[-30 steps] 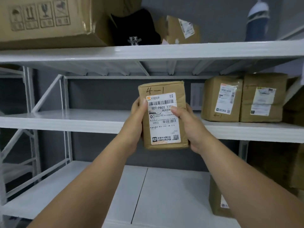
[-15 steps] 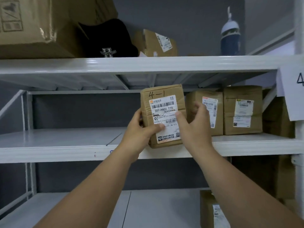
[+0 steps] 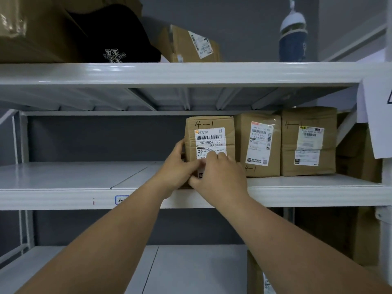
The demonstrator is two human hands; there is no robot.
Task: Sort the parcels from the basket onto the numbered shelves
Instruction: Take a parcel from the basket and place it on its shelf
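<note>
A: Where both hands meet, at the front edge of the middle shelf (image 3: 63,177), what is held?

B: A brown parcel (image 3: 209,126) marked "4-1", standing upright on the shelf. The left hand (image 3: 177,169) grips its left side, thumb up along the edge. The right hand (image 3: 218,172) lies over the lower front, fingers curled against the white label (image 3: 210,139), holding the parcel from the right.

A: What stands to the right of the hands?

B: A second parcel (image 3: 257,143), just beside the held one; whether the two touch cannot be told. Right of that is a third parcel (image 3: 308,141), set close against the second. Both carry labels and handwritten marks.

A: And below the hands?

B: A small blue-bordered tag (image 3: 121,200) on the shelf's front lip, just left of the left forearm. Lower still, a box (image 3: 254,272) stands on the bottom shelf (image 3: 191,270), under the right forearm.

A: Above the hands?

B: On the top shelf (image 3: 191,73): a large carton (image 3: 31,28) far left, a black cap (image 3: 114,37), a tilted small box (image 3: 191,45), and a blue bottle (image 3: 292,39) to the right. A white paper sign (image 3: 375,115) hangs at the far right.
</note>
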